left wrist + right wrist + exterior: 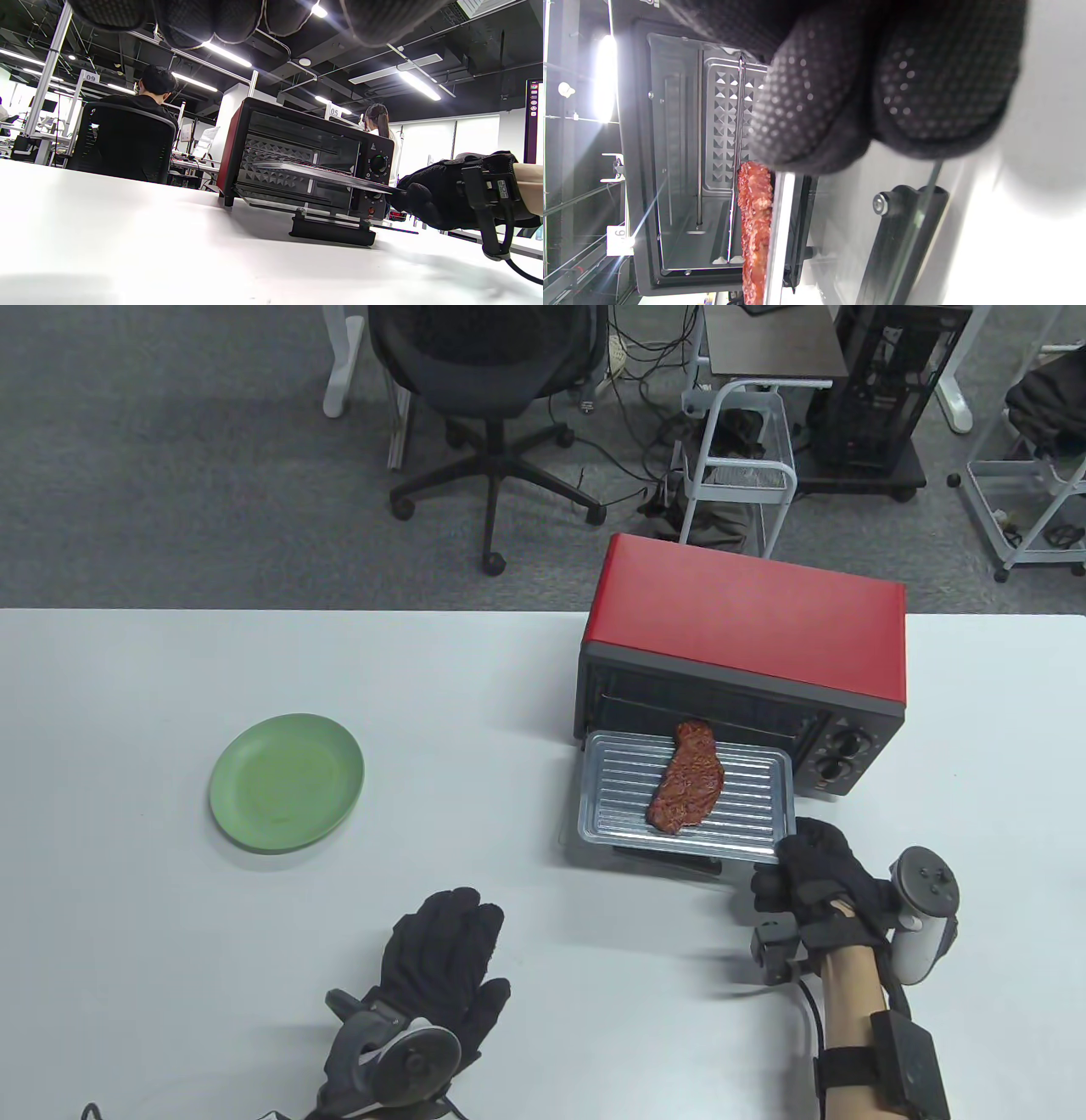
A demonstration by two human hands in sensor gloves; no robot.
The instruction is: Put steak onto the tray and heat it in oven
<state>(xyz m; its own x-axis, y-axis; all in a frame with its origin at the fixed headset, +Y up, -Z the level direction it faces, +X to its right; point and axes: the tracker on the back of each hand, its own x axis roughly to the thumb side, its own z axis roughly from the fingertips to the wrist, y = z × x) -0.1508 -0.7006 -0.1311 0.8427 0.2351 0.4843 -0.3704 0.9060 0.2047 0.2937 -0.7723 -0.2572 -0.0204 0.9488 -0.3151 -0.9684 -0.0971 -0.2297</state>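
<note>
A reddish-brown steak (685, 787) lies on the ribbed metal tray (611, 806), its far end at the mouth of the red oven (747, 623). The oven door (331, 231) is folded down under the tray. My right hand (806, 861) pinches the tray's near right corner and holds it level above the door. In the right wrist view the gloved fingers (840, 97) fill the top, with the steak (755, 228) edge-on before the oven cavity (683, 169). My left hand (445, 959) rests flat on the table, fingers spread, holding nothing.
An empty green plate (287, 793) sits on the white table (127, 967) to the left. The oven's two knobs (840, 755) face front at its right. Beyond the table's far edge stand an office chair (484, 381) and a white cart (747, 466).
</note>
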